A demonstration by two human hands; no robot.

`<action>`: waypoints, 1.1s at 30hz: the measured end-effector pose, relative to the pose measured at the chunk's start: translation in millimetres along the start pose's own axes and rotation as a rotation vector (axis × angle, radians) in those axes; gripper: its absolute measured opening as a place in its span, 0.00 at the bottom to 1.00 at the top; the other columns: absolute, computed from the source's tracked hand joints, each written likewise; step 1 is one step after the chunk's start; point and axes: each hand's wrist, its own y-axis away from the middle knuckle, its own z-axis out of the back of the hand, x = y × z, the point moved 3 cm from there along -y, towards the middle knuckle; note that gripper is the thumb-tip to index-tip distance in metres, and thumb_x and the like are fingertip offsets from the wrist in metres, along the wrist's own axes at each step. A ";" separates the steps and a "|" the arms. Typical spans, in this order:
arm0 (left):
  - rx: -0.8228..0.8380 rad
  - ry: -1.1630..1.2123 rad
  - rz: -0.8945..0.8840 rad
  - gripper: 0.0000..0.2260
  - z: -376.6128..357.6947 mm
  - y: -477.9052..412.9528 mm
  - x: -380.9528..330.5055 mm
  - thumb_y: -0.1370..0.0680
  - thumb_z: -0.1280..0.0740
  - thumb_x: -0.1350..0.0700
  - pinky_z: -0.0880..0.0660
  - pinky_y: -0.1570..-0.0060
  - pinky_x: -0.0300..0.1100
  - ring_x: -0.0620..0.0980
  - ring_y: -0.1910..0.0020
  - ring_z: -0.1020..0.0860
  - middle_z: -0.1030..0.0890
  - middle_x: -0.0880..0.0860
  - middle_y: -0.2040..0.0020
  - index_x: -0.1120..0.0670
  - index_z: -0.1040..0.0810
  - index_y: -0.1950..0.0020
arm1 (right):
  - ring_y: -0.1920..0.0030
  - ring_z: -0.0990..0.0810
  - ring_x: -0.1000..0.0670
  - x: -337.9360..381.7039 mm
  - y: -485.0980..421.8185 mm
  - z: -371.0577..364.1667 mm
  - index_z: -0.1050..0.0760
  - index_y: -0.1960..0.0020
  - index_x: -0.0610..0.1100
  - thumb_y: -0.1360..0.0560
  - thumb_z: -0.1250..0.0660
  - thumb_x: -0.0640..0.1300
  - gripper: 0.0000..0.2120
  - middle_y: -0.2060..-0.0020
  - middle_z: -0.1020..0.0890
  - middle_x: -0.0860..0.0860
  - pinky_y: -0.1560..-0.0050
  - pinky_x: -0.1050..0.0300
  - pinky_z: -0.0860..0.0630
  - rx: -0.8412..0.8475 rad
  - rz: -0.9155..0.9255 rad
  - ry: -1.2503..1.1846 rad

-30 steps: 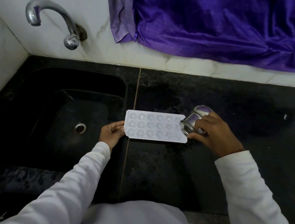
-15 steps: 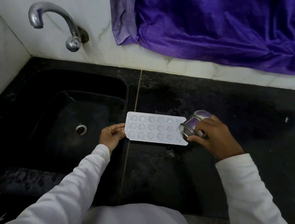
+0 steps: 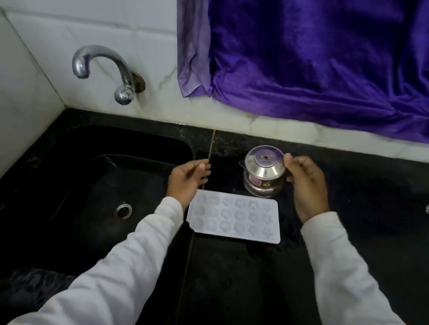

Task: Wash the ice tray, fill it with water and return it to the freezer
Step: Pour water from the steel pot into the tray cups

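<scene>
Since a second ago the steel vessel (image 3: 263,174) has left the right end of the ice tray (image 3: 234,217) and now sits at the tray's 12 o'clock, seemingly mouth-down, while the left hand (image 3: 187,178) has let go of the tray. That tray lies flat, cavities up, on the black tabletop (image 3: 237,279) at the 3 o'clock edge of the sink (image 3: 99,179). I judge it is kept level to hold its water. The left hand hovers at the tray's 10 o'clock corner, fingers loosely curled, holding nothing. The right hand (image 3: 306,185) has fingertips at the vessel's 3 o'clock side; pinching or merely touching, I cannot tell. A purple curtain (image 3: 319,55) hangs at 12 o'clock over white tile, and a steel tap (image 3: 100,68) overhangs the sink.
</scene>
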 end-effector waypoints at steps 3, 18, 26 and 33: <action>0.096 0.136 0.030 0.14 -17.9 -11.1 -29.5 0.16 0.40 0.58 0.20 0.45 0.40 0.51 0.42 0.19 0.18 0.56 0.42 0.61 0.24 0.33 | 0.61 0.26 0.56 -11.6 -22.8 -30.0 0.25 0.62 0.49 0.24 0.31 0.49 0.10 0.64 0.22 0.52 0.57 0.58 0.31 0.037 -0.035 -0.092; -0.060 0.243 0.264 0.14 -10.7 -74.7 8.2 0.16 0.40 0.61 0.25 0.36 0.44 0.55 0.37 0.21 0.20 0.61 0.37 0.63 0.25 0.32 | 0.59 0.20 0.55 -100.4 -88.9 -102.3 0.24 0.59 0.49 0.23 0.33 0.55 0.11 0.60 0.18 0.51 0.46 0.49 0.21 0.027 -0.188 0.146; -0.081 0.257 0.318 0.15 -2.2 -82.9 21.7 0.16 0.41 0.63 0.26 0.37 0.42 0.55 0.35 0.22 0.21 0.61 0.36 0.63 0.27 0.30 | 0.61 0.21 0.54 -118.8 -93.2 -112.1 0.24 0.59 0.48 0.23 0.32 0.53 0.10 0.63 0.18 0.51 0.52 0.53 0.22 0.009 -0.205 0.227; -0.057 0.219 0.339 0.16 -1.4 -84.7 20.0 0.16 0.42 0.63 0.26 0.36 0.44 0.57 0.34 0.23 0.22 0.61 0.34 0.63 0.29 0.28 | 0.53 0.18 0.51 -118.1 -96.8 -107.5 0.21 0.53 0.52 0.24 0.32 0.53 0.05 0.56 0.17 0.55 0.45 0.47 0.20 0.065 -0.192 0.295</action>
